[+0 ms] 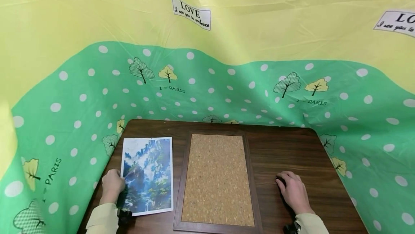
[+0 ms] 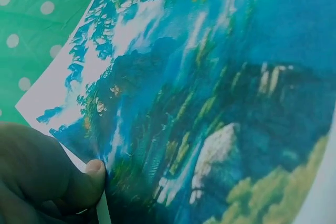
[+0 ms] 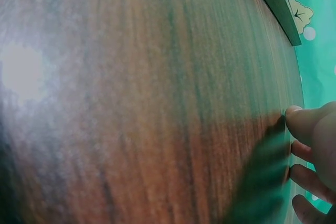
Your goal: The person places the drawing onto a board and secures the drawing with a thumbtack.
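Note:
A printed landscape picture [image 1: 147, 174] of blue mountains and waterfalls, with a white border, is at the left side of the table. My left hand [image 1: 112, 184] pinches its left edge; in the left wrist view the thumb [image 2: 94, 174] lies on the printed face and the sheet fills most of that view. To the right of the picture lies a cork board [image 1: 218, 180] in a dark wooden frame, its cork surface bare. My right hand [image 1: 293, 190] rests on the tabletop right of the board, holding nothing, its fingers [image 3: 310, 179] loosely bent with the tips at the wood.
The dark wood-grain table [image 1: 288, 147] has rounded far corners. A green and yellow patterned cloth [image 1: 227, 82] hangs around its back and both sides. In the right wrist view a piece of the board's frame [image 3: 278, 3] shows at the top right.

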The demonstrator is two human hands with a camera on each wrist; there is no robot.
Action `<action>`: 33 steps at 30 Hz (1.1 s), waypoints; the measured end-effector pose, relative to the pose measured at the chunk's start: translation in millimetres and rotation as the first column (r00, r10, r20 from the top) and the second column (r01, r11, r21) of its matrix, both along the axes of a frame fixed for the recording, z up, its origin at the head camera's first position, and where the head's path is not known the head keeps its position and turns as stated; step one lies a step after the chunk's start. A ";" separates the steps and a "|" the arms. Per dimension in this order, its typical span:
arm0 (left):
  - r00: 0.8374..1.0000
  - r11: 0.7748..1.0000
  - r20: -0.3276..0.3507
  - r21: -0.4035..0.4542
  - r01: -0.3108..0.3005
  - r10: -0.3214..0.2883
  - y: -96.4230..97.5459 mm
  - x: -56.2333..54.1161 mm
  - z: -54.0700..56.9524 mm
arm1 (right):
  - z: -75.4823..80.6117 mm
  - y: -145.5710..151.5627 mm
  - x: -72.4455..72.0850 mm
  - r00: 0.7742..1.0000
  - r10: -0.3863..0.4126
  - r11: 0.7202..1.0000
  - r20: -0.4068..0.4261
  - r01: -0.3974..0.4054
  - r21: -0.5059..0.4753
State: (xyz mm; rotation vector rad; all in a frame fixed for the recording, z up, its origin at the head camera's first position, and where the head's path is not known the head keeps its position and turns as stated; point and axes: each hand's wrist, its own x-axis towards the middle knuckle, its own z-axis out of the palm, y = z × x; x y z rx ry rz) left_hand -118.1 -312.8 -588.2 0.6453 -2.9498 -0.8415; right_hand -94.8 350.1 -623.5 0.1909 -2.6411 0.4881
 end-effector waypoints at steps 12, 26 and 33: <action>0.999 0.999 0.038 0.036 0.008 -0.010 -5.6 -0.3 19.4 | 1.9 -0.8 1.0 1.000 -0.010 1.000 0.023 0.010 0.006; 0.993 0.991 0.033 0.078 0.108 -0.111 10.4 -6.1 24.8 | 2.9 -2.3 0.4 0.998 -0.041 0.999 0.054 0.041 0.010; 0.986 0.982 0.070 0.126 0.142 -0.152 33.3 -10.6 24.0 | 0.6 -1.9 -0.4 0.997 -0.056 0.998 0.058 0.056 0.008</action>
